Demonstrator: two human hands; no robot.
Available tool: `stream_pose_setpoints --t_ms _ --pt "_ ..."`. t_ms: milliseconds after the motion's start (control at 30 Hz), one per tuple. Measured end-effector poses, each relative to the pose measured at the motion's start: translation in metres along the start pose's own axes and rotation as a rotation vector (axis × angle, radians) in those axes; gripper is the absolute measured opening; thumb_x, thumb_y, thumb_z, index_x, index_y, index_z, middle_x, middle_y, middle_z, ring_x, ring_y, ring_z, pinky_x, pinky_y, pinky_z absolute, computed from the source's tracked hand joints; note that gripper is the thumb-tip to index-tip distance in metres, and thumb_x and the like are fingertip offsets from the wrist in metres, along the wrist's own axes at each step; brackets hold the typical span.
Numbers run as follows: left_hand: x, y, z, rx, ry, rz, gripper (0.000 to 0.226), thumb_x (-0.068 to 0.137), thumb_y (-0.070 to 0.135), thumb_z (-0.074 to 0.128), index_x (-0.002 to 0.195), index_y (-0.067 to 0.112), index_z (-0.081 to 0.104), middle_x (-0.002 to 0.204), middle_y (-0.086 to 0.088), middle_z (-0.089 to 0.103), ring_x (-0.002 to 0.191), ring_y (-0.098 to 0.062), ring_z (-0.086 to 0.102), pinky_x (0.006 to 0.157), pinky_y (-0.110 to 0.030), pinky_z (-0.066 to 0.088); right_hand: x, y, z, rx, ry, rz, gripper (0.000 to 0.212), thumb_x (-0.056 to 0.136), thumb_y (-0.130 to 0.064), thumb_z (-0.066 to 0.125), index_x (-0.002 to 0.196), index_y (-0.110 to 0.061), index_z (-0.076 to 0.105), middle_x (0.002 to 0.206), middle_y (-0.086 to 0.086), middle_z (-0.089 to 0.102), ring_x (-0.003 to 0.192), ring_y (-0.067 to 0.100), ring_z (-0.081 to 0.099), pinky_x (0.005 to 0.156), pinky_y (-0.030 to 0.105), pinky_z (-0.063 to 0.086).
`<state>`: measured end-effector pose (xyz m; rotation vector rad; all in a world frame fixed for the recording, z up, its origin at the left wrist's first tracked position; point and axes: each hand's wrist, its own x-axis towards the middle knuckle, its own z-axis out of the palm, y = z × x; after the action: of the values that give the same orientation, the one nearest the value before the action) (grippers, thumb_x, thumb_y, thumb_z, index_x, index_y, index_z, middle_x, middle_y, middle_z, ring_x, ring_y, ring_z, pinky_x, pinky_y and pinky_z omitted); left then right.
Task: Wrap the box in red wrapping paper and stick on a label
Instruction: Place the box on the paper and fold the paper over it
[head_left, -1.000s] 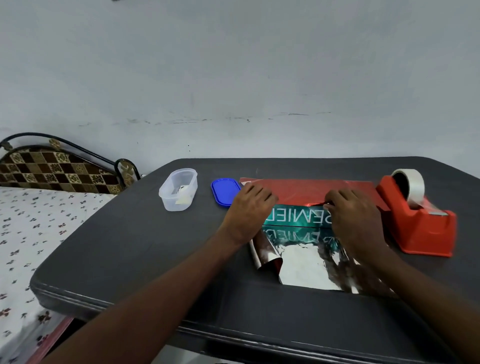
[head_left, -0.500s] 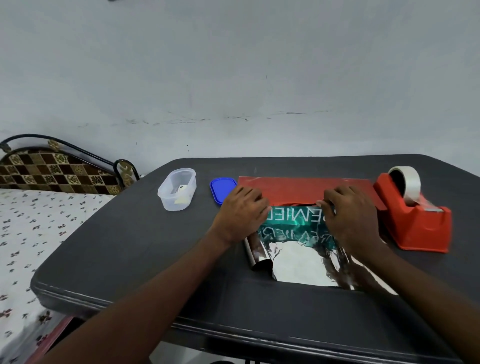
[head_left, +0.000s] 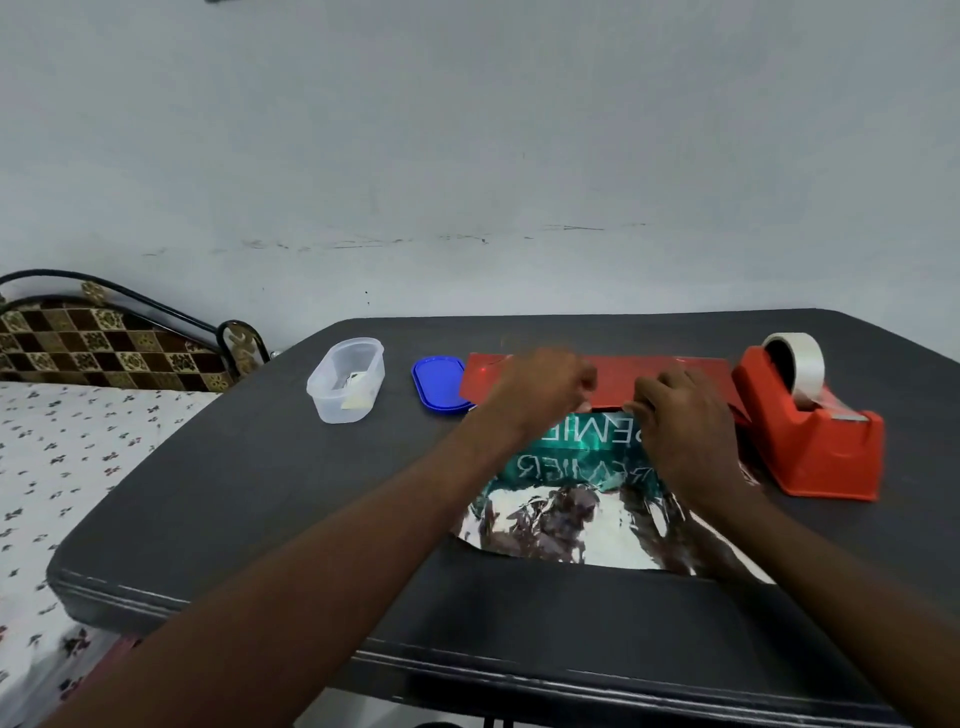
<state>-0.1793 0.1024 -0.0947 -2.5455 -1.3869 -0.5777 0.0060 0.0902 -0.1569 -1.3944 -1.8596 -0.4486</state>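
The box (head_left: 584, 441) stands on the table with its green lettered face toward me. Red wrapping paper (head_left: 654, 376) lies folded over its top, and the paper's shiny silver inner side (head_left: 566, 530) spreads on the table in front and mirrors the lettering. My left hand (head_left: 535, 395), blurred, sits on the paper above the box's left part with curled fingers. My right hand (head_left: 680, 421) grips the red paper's edge at the box's top front edge. No label shows.
A red tape dispenser (head_left: 810, 431) with a white roll stands right of the box, close to my right hand. A blue lid (head_left: 439, 384) and a clear plastic tub (head_left: 345, 379) sit to the left. The dark table (head_left: 234, 493) borders a bed at the left.
My left hand has slid right along the top of the box toward my right hand. The curled left edge of the silver sheet no longer shows beside my left arm.
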Motion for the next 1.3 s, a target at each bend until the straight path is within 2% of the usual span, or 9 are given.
stream_pose_setpoints --t_ms 133,233,300,467,667,867,1100,1200,1300 --pt "0.005 0.01 0.008 0.033 -0.023 -0.022 0.009 0.091 0.017 0.066 0.096 0.023 0.07 0.095 0.003 0.072 0.085 -0.013 0.06 0.068 -0.025 0.031 -0.003 0.003 -0.007 -0.042 -0.074 -0.032 0.012 0.081 -0.003 0.074 0.088 -0.01 0.067 0.085 0.006 0.062 0.084 0.024 0.05 0.07 0.033 0.034" --pt "0.003 0.005 0.009 0.006 0.016 -0.03 0.008 0.089 0.018 0.069 0.094 0.024 0.07 0.092 0.006 0.072 0.084 -0.012 0.062 0.073 -0.029 0.046 -0.007 0.006 -0.008 -0.082 -0.069 -0.063 0.024 0.078 0.007 0.071 0.093 -0.011 0.069 0.087 0.005 0.063 0.085 0.023 0.051 0.07 0.032 0.036" --pt "0.002 0.005 0.011 -0.007 0.022 -0.017 0.008 0.089 0.018 0.067 0.095 0.023 0.07 0.091 0.006 0.072 0.084 -0.013 0.063 0.079 -0.034 0.051 -0.009 0.009 -0.009 -0.072 -0.041 -0.056 0.023 0.078 0.007 0.072 0.094 -0.01 0.069 0.088 0.006 0.064 0.084 0.024 0.053 0.069 0.032 0.038" --pt "0.002 0.005 0.016 -0.023 0.03 -0.007 0.01 0.092 0.018 0.065 0.098 0.023 0.071 0.094 0.006 0.073 0.086 -0.012 0.065 0.081 -0.035 0.054 -0.014 0.016 -0.007 -0.068 0.02 -0.023 0.018 0.08 0.003 0.073 0.094 -0.007 0.068 0.09 0.009 0.065 0.082 0.026 0.054 0.068 0.037 0.044" --pt "0.004 -0.002 0.018 -0.012 0.034 0.013 0.012 0.093 0.022 0.066 0.103 0.024 0.071 0.099 0.006 0.073 0.09 -0.011 0.064 0.08 -0.028 0.048 -0.011 0.013 -0.009 -0.116 0.088 -0.106 0.017 0.075 0.011 0.07 0.084 -0.004 0.068 0.078 0.01 0.062 0.072 0.026 0.053 0.066 0.028 0.03" --pt "0.004 -0.002 0.023 -0.017 0.08 0.021 0.012 0.093 0.027 0.066 0.103 0.025 0.071 0.1 0.008 0.071 0.088 -0.007 0.063 0.082 -0.025 0.047 -0.01 0.018 -0.007 -0.164 0.086 -0.138 0.027 0.063 0.015 0.077 0.08 -0.005 0.07 0.073 0.008 0.06 0.069 0.026 0.053 0.062 0.028 0.031" --pt "0.005 -0.006 0.021 -0.102 0.101 0.014 0.019 0.094 0.035 0.063 0.101 0.022 0.075 0.095 0.007 0.074 0.081 -0.007 0.061 0.076 -0.024 0.046 -0.009 0.014 -0.006 -0.163 0.132 -0.143 0.025 0.064 0.014 0.077 0.073 -0.005 0.064 0.071 0.008 0.058 0.066 0.026 0.052 0.061 0.027 0.026" --pt "0.006 -0.007 0.019 -0.116 0.091 -0.029 0.02 0.096 0.032 0.061 0.103 0.019 0.074 0.096 0.003 0.075 0.084 -0.013 0.066 0.081 -0.03 0.052 -0.009 0.015 -0.003 -0.133 0.136 -0.175 0.023 0.069 0.011 0.078 0.075 -0.004 0.062 0.072 0.009 0.058 0.065 0.025 0.051 0.059 0.028 0.028" --pt "0.008 -0.006 0.019 -0.097 0.082 -0.036 0.018 0.096 0.031 0.062 0.103 0.02 0.074 0.097 0.003 0.075 0.087 -0.014 0.066 0.083 -0.031 0.052 -0.012 0.017 0.002 -0.124 0.115 -0.213 0.019 0.073 0.005 0.078 0.081 -0.003 0.063 0.076 0.011 0.059 0.066 0.024 0.051 0.056 0.033 0.039"
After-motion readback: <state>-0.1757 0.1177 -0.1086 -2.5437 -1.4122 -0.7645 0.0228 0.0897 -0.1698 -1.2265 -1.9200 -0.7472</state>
